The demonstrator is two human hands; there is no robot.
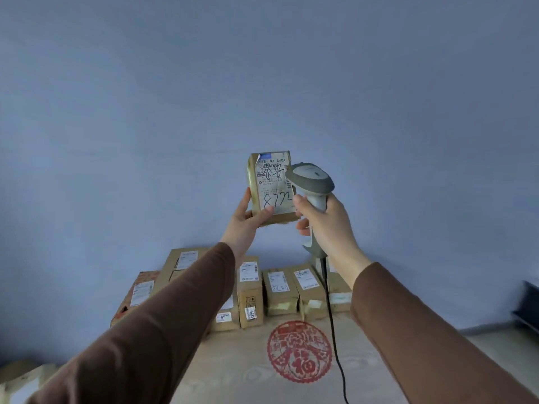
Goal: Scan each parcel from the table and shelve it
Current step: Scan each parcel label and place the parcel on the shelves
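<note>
— What is the left hand (243, 225) doing?

— It grasps a small brown parcel (272, 186) from below, raised in front of the blue wall (262, 68). The thumb lies across the lower front of the white label (274, 185), and the other fingers (246, 199) run up the parcel's left edge. The parcel stands upright, its label facing the camera, with handwritten marks in dark ink just above the thumb.

— And the right hand (326, 223)?

— Its fingers are clenched round the handle of a grey barcode scanner (313, 182). The scanner's head sits above the knuckles, just beside the parcel's right edge and overlapping it in this view; whether they touch I cannot tell. A black cable (332, 325) drops from the handle below the palm.

— What lies beneath both hands?

— A table (248, 368) with a red round emblem (299, 351), and a row of cardboard parcels (280, 290) along its far edge against the wall, well below the held one. Both sleeves (163, 322) are brown.
</note>
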